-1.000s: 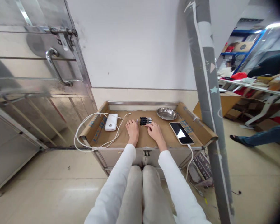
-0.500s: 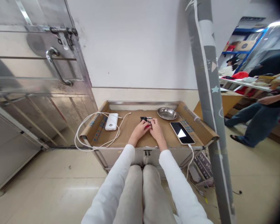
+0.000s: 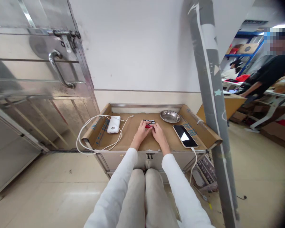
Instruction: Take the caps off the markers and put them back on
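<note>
Pinching small red item (image 3: pixel 148 126) between both hands' fingers, left hand (image 3: pixel 140 131) and right hand (image 3: pixel 158 133) grasping it, black markers (image 3: pixel 149 120) lying just beyond on tabletop (image 3: pixel 130 139).

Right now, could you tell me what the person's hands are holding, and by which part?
A small red item, pinched between the fingertips of the left hand and right hand, one at each end; too small to identify.

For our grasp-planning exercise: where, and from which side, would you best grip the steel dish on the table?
Probably pinch the steel dish at its near rim, from above, on the side of the right hand. It lies upright, shallow and round, with a thin lip and no handle; that edge is clear of the phone.
</note>
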Demonstrator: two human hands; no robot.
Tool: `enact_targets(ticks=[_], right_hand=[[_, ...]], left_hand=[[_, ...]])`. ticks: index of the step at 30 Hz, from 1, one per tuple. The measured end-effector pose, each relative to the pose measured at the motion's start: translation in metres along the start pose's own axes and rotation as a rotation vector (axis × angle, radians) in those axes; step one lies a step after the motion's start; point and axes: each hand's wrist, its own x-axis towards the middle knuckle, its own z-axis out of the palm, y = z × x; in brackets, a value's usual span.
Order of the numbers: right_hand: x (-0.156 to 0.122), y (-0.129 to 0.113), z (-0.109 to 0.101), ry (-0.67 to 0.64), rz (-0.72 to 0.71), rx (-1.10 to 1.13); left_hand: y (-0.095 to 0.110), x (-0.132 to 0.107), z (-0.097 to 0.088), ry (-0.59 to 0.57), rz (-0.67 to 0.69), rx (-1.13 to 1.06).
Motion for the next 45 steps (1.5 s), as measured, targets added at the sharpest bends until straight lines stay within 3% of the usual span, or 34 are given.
enact_targets(ticks=[12, 24, 34, 45], right_hand=[[0.002, 0.005, 0.004, 0.023, -0.007, 0.056], [0.002, 0.006, 0.005, 0.039, -0.002, 0.138], [0.002, 0.007, 0.006, 0.056, -0.021, 0.132], [0.001, 0.004, 0.003, 0.063, 0.018, 0.072]], left_hand=[[0.007, 0.0, -0.006, 0.119, -0.046, -0.072], [0.007, 0.0, -0.01, 0.195, -0.145, -0.029], [0.003, 0.0, -0.009, 0.288, -0.168, -0.123], [0.004, 0.0, -0.011, 0.269, -0.196, -0.116]])
